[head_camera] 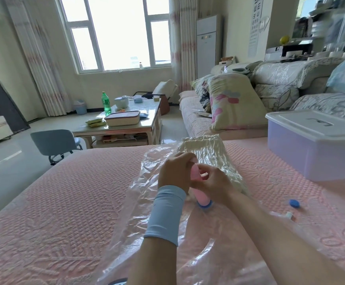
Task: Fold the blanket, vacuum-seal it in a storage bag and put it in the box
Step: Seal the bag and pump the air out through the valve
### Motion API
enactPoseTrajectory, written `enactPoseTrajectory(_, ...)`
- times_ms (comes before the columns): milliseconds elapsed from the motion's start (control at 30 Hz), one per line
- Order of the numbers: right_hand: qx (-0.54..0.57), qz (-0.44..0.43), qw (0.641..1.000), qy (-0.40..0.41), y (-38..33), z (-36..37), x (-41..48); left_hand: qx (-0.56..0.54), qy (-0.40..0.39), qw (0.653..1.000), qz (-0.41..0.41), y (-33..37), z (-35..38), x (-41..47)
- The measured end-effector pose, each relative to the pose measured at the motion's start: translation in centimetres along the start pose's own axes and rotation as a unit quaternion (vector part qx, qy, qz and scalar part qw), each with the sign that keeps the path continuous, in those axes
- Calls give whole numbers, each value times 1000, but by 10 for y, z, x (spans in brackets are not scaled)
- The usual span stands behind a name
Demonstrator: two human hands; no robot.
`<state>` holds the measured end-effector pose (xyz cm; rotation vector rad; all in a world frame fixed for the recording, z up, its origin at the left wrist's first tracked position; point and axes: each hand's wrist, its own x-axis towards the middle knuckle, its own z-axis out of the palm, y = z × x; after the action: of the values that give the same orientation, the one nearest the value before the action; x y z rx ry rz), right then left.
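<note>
Sealing step: left hand (173, 171) and right hand (214, 184) both grip the pink pump (202, 197) on the bag valve (205, 206). Blanket (212, 153) looks compressed. Next: lift pump, screw on blue cap (294, 203).

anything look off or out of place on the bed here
Only the small blue cap stands out: it lies loose on the pink bedspread, right of the storage bag, apart from the valve where the left hand and right hand grip the pink pump. Nothing looks spilled or damaged.
</note>
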<state>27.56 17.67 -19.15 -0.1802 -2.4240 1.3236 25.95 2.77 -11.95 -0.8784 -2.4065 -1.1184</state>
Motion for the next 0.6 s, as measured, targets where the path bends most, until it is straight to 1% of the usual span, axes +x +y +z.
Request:
enactPoseTrajectory(33,-1,0,1000,2,0,0,0,9,15,1000,13,2,-3,2)
enactPoseTrajectory(67,-2,0,1000,4,-1,-1,-1,21,47,998,40,5,-10,4)
enactPoseTrajectory(167,1,-1,1000,-6,-1,-1,0,32,194,974,112,15,-41,12)
enactPoseTrajectory(233,0,-3,1000,-16,0,1,1,12,283,951,120,17,-58,15)
enactPoseTrajectory(267,-1,-5,1000,-17,0,2,2,-7,314,942,118,16,-62,17)
enactPoseTrajectory(333,-2,-5,1000,-16,0,4,2,-34,337,935,108,12,-58,18)
enactPoseTrajectory(367,-3,-3,1000,-14,0,5,3,-37,325,940,102,10,-50,17)
enactPoseTrajectory(400,-4,-1,1000,-11,1,5,3,-36,289,952,93,8,-40,15)
enactPoseTrajectory(433,-5,2,1000,-6,1,5,4,-36,231,969,80,4,-27,11)
enactPoseTrajectory(500,-11,5,1000,0,1,4,3,-10,78,996,30,-3,-3,3)
enactPoseTrajectory(533,-14,5,1000,1,2,3,3,7,15,1000,1,-6,5,1)
enactPoseTrajectory(567,-16,6,1000,3,2,2,2,15,-22,999,-20,-7,9,0)
enactPoseTrajectory(600,-16,5,1000,4,2,1,1,17,-31,999,-27,-7,9,0)
